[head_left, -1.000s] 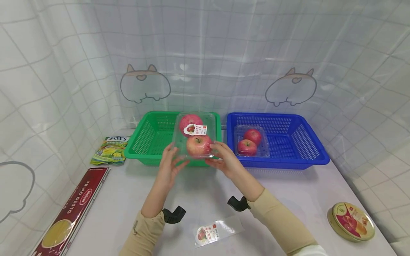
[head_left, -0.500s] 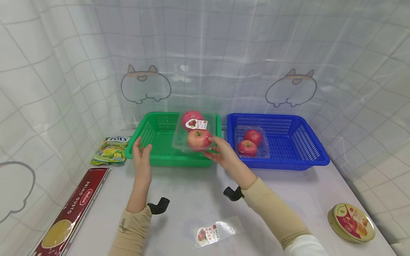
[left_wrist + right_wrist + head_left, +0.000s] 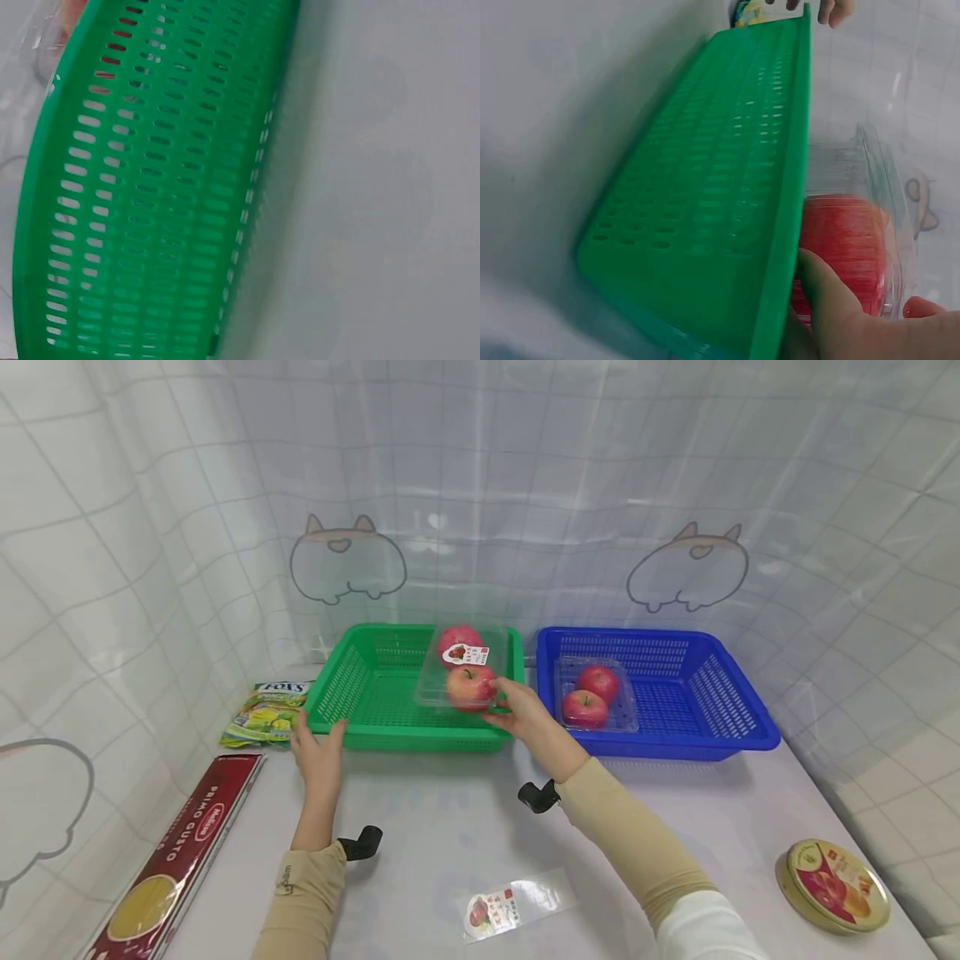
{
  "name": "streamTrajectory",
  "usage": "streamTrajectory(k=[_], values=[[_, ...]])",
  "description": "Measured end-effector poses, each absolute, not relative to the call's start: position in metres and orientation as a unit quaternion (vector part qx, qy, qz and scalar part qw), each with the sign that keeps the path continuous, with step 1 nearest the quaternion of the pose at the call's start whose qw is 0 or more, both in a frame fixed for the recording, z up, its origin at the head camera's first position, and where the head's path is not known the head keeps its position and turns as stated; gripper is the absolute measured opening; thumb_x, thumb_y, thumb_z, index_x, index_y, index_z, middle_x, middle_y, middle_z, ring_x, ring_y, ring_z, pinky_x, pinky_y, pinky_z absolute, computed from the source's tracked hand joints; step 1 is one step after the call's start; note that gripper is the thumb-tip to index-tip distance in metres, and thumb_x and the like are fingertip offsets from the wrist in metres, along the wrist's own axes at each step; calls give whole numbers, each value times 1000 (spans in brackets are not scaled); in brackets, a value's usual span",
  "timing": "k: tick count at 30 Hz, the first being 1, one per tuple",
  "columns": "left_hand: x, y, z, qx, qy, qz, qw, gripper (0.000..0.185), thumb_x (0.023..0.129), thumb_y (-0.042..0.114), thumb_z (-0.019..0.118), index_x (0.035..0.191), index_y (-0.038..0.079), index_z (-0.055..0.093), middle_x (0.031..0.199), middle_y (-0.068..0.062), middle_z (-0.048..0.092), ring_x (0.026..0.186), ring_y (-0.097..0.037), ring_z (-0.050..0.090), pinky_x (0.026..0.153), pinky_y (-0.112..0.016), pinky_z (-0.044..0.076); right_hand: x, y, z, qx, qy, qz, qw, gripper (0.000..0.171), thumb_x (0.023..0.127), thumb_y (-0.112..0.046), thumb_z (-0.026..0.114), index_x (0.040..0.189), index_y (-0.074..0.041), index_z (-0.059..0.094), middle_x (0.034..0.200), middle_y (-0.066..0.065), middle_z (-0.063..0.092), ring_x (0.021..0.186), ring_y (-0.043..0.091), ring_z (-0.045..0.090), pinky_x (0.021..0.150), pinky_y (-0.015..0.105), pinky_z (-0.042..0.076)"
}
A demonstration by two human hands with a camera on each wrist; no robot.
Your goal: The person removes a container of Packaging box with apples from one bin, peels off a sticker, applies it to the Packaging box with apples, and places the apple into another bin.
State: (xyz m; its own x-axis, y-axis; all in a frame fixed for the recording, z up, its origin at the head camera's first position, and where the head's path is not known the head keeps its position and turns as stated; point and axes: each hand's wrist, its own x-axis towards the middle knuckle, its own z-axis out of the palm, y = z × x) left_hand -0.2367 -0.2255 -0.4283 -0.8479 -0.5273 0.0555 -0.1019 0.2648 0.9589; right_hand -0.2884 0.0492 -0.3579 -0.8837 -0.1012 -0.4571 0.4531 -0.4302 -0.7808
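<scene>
A clear plastic fruit box (image 3: 435, 690) with two apples (image 3: 470, 687) and a printed label (image 3: 466, 654) is tilted over the right part of the green basket (image 3: 416, 737). My right hand (image 3: 525, 714) pinches the box by its near right corner; in the right wrist view the thumb (image 3: 829, 296) lies beside the red apple, just behind the basket rim. My left hand (image 3: 318, 760) is at the basket's front left corner, thumb and fingers spread close to the rim. It holds nothing. The left wrist view shows the perforated basket wall (image 3: 150, 187) without the hand.
Right of the green basket stands a blue basket (image 3: 675, 743) with another box of two apples (image 3: 597, 685). At left lie a FOX'S candy bag (image 3: 266, 714) and a long red pasta pack (image 3: 180, 852). A labelled strip (image 3: 517, 906) and a round tin (image 3: 837, 887) lie in front.
My left hand has let go of the fruit box and moved left to the green basket's corner. The right hand keeps the box, which has shifted slightly back over the basket.
</scene>
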Motion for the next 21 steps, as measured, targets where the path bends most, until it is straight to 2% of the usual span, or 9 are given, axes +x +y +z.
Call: streamTrajectory(k=[6,10,12,17,20,21], values=[[-240,-231,-438,197,-766,-588,168,78,92,38,48,150,18,0,154,-15,0,140,-33,0,110,-53,6,-297,44,-363,187,491,-835,161,62,91,-4,47,146,-1,18,147,26,14,135,37,22,101,51,33],[-242,-232,-442,184,-758,-603,164,78,93,36,48,149,18,-3,155,-11,-2,141,-29,-1,112,-48,4,-309,40,-374,201,498,-830,152,61,91,-4,48,145,0,19,148,27,12,135,36,22,100,51,35],[-242,-231,-442,179,-755,-609,164,78,93,36,48,149,18,-4,155,-10,-3,141,-28,-1,112,-48,4,-331,38,-398,202,503,-827,148,64,89,-5,52,145,1,20,147,28,11,135,38,20,95,54,39],[-242,-231,-442,173,-757,-609,161,78,94,37,46,149,18,-6,154,-10,-5,140,-31,0,111,-50,7,-409,35,-488,191,516,-821,149,64,86,-8,58,142,2,27,144,27,17,131,40,25,86,60,42],[-242,-231,-442,170,-758,-609,160,78,94,37,46,149,19,-6,154,-11,-5,140,-34,1,111,-51,9,-427,32,-511,188,523,-817,152,63,87,-10,58,141,1,29,143,24,23,129,38,30,84,60,43],[-242,-231,-442,170,-758,-609,160,78,94,37,46,149,19,-6,154,-11,-5,139,-35,2,111,-51,9,-434,30,-519,195,528,-813,150,60,89,-11,55,142,-1,28,144,22,24,130,37,31,85,60,43]])
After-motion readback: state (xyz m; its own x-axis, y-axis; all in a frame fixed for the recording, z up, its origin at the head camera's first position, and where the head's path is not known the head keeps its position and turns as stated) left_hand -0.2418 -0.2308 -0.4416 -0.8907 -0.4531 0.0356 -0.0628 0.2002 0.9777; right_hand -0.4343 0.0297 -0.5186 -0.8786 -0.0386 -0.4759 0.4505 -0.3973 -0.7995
